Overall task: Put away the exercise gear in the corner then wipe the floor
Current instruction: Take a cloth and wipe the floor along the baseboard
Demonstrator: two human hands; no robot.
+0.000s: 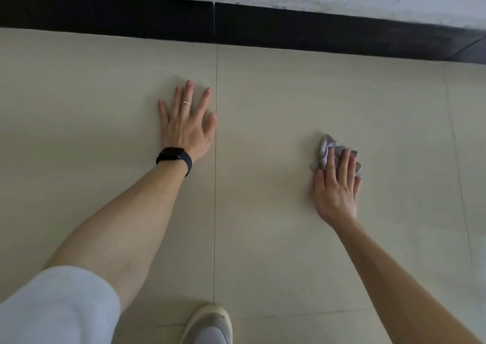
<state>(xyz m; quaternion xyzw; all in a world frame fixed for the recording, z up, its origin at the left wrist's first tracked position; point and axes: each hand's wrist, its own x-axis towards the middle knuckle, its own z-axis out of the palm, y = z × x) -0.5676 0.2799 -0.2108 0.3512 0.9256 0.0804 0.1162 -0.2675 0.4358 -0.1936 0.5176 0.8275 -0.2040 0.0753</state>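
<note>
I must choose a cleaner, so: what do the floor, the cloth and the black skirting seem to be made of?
Floor: probably ceramic or stone tile, beige, faint sheen; thin straight joints cross it.
Cloth: soft grey fabric, matte; it crumples in folds under the right hand.
Skirting: perhaps dark tile or stone, matte; a vertical joint splits it.

A thin silver ring sits on a finger of the left hand, with a black watch on a dark band at its wrist. Both forearms are bare, as is the right hand. Lower left: pale fabric. Bottom centre: a cream shoe, grey-topped.
</note>
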